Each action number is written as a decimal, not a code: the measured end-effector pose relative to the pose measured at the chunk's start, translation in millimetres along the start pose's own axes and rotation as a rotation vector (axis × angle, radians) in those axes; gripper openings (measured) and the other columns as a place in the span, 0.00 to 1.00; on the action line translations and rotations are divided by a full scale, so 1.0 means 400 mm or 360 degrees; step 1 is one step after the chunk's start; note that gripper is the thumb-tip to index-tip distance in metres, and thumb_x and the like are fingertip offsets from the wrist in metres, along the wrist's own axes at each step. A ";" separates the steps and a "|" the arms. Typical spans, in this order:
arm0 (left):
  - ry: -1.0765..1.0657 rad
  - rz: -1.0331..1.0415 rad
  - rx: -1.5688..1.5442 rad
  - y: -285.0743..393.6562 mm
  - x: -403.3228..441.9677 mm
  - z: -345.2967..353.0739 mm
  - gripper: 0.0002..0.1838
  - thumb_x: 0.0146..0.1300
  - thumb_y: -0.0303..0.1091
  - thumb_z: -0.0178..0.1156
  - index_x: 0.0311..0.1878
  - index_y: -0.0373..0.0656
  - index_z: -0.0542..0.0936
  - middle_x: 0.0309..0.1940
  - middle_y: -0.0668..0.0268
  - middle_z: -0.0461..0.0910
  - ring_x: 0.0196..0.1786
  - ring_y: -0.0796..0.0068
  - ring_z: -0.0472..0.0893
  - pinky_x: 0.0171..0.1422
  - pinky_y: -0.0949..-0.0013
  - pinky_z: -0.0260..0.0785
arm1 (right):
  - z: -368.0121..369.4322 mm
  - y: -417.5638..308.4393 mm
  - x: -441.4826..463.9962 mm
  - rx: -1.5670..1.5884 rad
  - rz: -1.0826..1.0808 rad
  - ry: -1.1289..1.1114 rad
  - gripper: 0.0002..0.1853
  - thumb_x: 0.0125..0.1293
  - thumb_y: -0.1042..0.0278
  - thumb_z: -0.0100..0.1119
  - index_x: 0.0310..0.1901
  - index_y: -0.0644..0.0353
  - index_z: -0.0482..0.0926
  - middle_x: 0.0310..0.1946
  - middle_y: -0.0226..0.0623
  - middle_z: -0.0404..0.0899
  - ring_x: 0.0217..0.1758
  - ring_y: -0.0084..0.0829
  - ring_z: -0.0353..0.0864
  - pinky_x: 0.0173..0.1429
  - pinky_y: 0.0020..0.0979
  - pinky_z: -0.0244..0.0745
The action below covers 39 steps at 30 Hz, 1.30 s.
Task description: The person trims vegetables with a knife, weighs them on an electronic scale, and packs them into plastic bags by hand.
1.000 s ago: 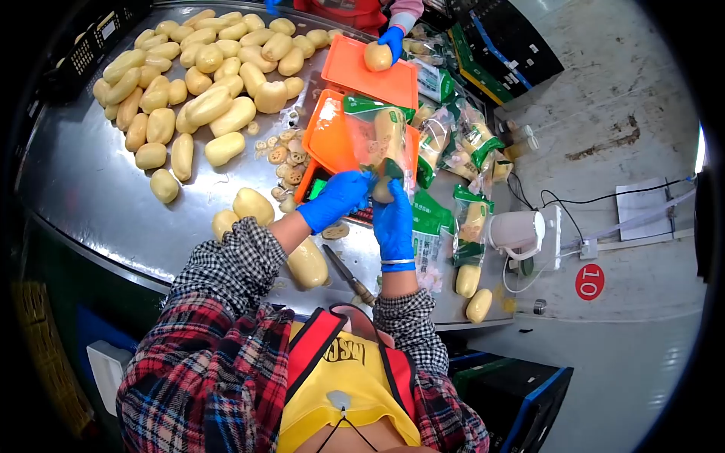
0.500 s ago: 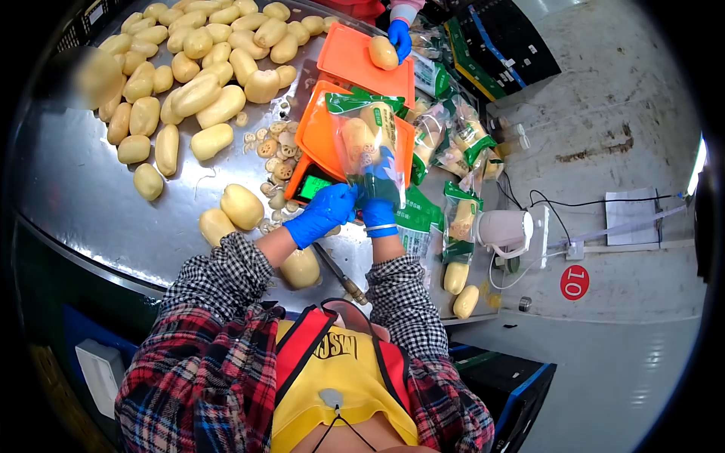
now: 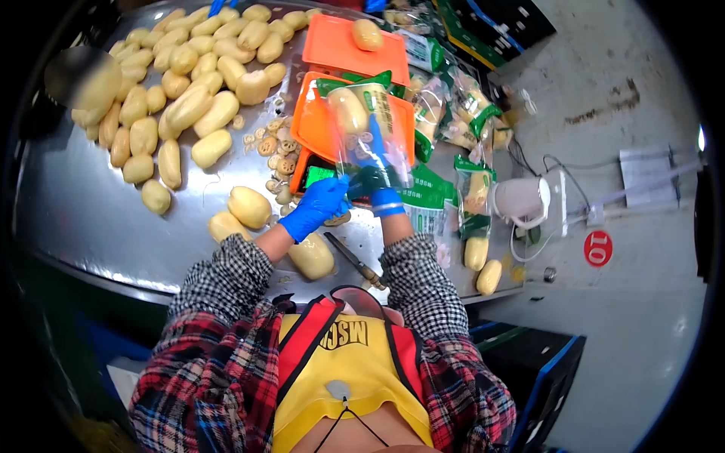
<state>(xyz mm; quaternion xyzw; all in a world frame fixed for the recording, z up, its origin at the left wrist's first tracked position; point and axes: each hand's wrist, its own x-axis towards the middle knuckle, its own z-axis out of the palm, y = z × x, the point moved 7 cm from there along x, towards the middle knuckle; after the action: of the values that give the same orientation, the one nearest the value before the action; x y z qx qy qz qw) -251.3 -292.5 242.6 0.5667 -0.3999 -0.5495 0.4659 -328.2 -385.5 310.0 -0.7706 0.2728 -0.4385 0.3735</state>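
A clear plastic bag with green print lies over the orange scale tray, its mouth towards me. Inside it are two peeled lotus root pieces. My left hand, blue-gloved, is closed in a pinch on the left edge of the bag's mouth. My right hand, also gloved, reaches into the bag; a finger stretches up against the lotus root, the other fingers partly hidden by film and print. A knife rests on the metal table near a large lotus root piece.
A pile of peeled lotus roots covers the table's left side. Cut root ends lie beside the scale display. Another orange tray holds one root. Filled bags and an electric kettle stand at right.
The co-worker's gloved hand has left the root on the far orange tray. The view has shifted slightly. My hands keep their places at the bag, the right one still inside it.
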 end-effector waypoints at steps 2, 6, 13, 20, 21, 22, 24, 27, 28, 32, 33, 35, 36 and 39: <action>0.0007 -0.0183 -0.0016 -0.021 0.018 -0.017 0.31 0.67 0.64 0.42 0.36 0.43 0.78 0.23 0.64 0.80 0.21 0.76 0.78 0.24 0.74 0.70 | -0.041 0.029 -0.074 -0.0370 0.0020 0.0068 0.25 0.60 0.73 0.60 0.61 0.59 0.70 0.44 0.45 0.79 0.45 0.39 0.80 0.50 0.34 0.74; -0.0056 -0.0537 -0.0224 -0.013 0.077 0.009 0.51 0.51 0.85 0.29 0.44 0.42 0.78 0.31 0.61 0.82 0.29 0.65 0.82 0.28 0.60 0.76 | -0.139 -0.018 -0.296 -0.0193 0.0201 0.0477 0.17 0.62 0.70 0.59 0.54 0.59 0.78 0.44 0.45 0.80 0.45 0.37 0.81 0.49 0.33 0.75; -0.0316 0.0440 0.0186 0.283 0.225 0.013 0.23 0.70 0.53 0.50 0.41 0.38 0.78 0.27 0.56 0.81 0.24 0.71 0.79 0.27 0.69 0.71 | -0.239 0.181 -0.510 0.0418 0.0596 0.0783 0.16 0.64 0.67 0.61 0.53 0.61 0.79 0.36 0.35 0.82 0.38 0.22 0.79 0.45 0.25 0.76; -0.0961 0.0755 0.0049 0.454 -0.069 0.315 0.23 0.69 0.46 0.49 0.31 0.32 0.78 0.22 0.55 0.80 0.22 0.68 0.79 0.28 0.69 0.72 | -0.443 -0.124 -0.415 0.0653 -0.0133 0.1003 0.51 0.47 0.61 0.77 0.71 0.54 0.57 0.59 0.38 0.70 0.61 0.27 0.68 0.64 0.32 0.66; -0.0967 0.0674 0.0097 0.427 -0.092 0.347 0.23 0.69 0.46 0.48 0.33 0.32 0.78 0.22 0.55 0.80 0.21 0.68 0.78 0.27 0.69 0.71 | -0.453 -0.148 -0.411 0.0730 -0.0150 0.0932 0.52 0.46 0.60 0.78 0.72 0.53 0.56 0.61 0.39 0.69 0.63 0.29 0.67 0.65 0.33 0.63; -0.0982 0.0588 0.0144 0.404 -0.120 0.384 0.23 0.69 0.46 0.48 0.34 0.32 0.78 0.22 0.55 0.80 0.21 0.68 0.78 0.26 0.70 0.71 | -0.460 -0.169 -0.413 0.0801 -0.0164 0.0868 0.53 0.46 0.60 0.78 0.72 0.53 0.56 0.62 0.39 0.67 0.64 0.30 0.66 0.67 0.33 0.61; -0.1113 0.0403 0.0055 0.359 -0.149 0.444 0.23 0.69 0.46 0.47 0.39 0.32 0.79 0.23 0.55 0.80 0.20 0.69 0.77 0.25 0.70 0.70 | -0.454 -0.169 -0.433 0.0684 -0.0046 0.0834 0.42 0.48 0.60 0.76 0.66 0.57 0.66 0.55 0.40 0.76 0.57 0.30 0.74 0.60 0.32 0.68; -0.1259 0.0305 -0.0052 0.324 -0.158 0.488 0.24 0.70 0.48 0.47 0.43 0.32 0.79 0.27 0.56 0.81 0.27 0.68 0.80 0.33 0.68 0.73 | -0.498 -0.113 -0.479 0.0414 0.0324 0.0928 0.21 0.56 0.61 0.71 0.47 0.65 0.80 0.34 0.33 0.82 0.38 0.23 0.79 0.42 0.31 0.74; -0.1369 0.0335 -0.0062 0.321 -0.161 0.505 0.26 0.71 0.50 0.46 0.42 0.32 0.79 0.28 0.56 0.81 0.29 0.68 0.80 0.35 0.68 0.73 | -0.519 -0.118 -0.492 0.0329 0.0267 0.1037 0.17 0.57 0.61 0.69 0.42 0.66 0.81 0.30 0.31 0.82 0.34 0.20 0.78 0.38 0.30 0.73; -0.0814 0.0198 -0.0027 0.352 -0.134 0.499 0.33 0.72 0.56 0.43 0.34 0.30 0.79 0.31 0.53 0.82 0.28 0.68 0.80 0.36 0.67 0.75 | -0.703 -0.094 -0.540 0.0766 0.0418 0.1470 0.12 0.62 0.62 0.66 0.31 0.63 0.82 0.23 0.23 0.77 0.26 0.14 0.70 0.30 0.24 0.67; -0.0621 0.0197 -0.0009 0.354 -0.116 0.448 0.31 0.72 0.54 0.43 0.35 0.30 0.79 0.30 0.52 0.82 0.28 0.67 0.81 0.36 0.66 0.75 | -0.767 -0.080 -0.540 0.0727 0.0352 0.1671 0.12 0.63 0.61 0.65 0.27 0.61 0.81 0.22 0.19 0.75 0.23 0.14 0.68 0.26 0.24 0.64; -0.0317 0.0161 0.0014 0.329 -0.088 0.323 0.29 0.71 0.52 0.47 0.34 0.31 0.79 0.28 0.54 0.82 0.27 0.67 0.81 0.34 0.67 0.77 | -0.881 -0.061 -0.540 0.0519 0.0427 0.1763 0.15 0.63 0.58 0.66 0.25 0.60 0.80 0.18 0.19 0.71 0.20 0.15 0.65 0.25 0.23 0.60; -0.0119 0.0167 0.0066 0.305 -0.081 0.246 0.26 0.71 0.50 0.49 0.35 0.31 0.79 0.27 0.57 0.82 0.26 0.70 0.81 0.33 0.68 0.77 | -0.930 -0.054 -0.518 0.0323 0.0386 0.1819 0.17 0.62 0.56 0.66 0.22 0.60 0.79 0.17 0.19 0.69 0.20 0.15 0.63 0.25 0.25 0.59; 0.0086 0.0144 -0.0042 0.231 -0.138 -0.017 0.21 0.70 0.47 0.51 0.39 0.35 0.81 0.31 0.60 0.83 0.30 0.73 0.82 0.33 0.70 0.77 | -0.999 0.001 -0.371 -0.0362 -0.0078 0.1732 0.19 0.62 0.54 0.66 0.23 0.62 0.78 0.17 0.22 0.69 0.23 0.17 0.60 0.28 0.28 0.61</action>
<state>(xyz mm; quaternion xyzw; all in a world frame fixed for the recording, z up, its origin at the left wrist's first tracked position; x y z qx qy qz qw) -243.2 -261.4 345.4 0.5566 -0.4050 -0.5175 0.5083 -748.9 -409.2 374.0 -0.4744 0.4541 -0.7496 0.0828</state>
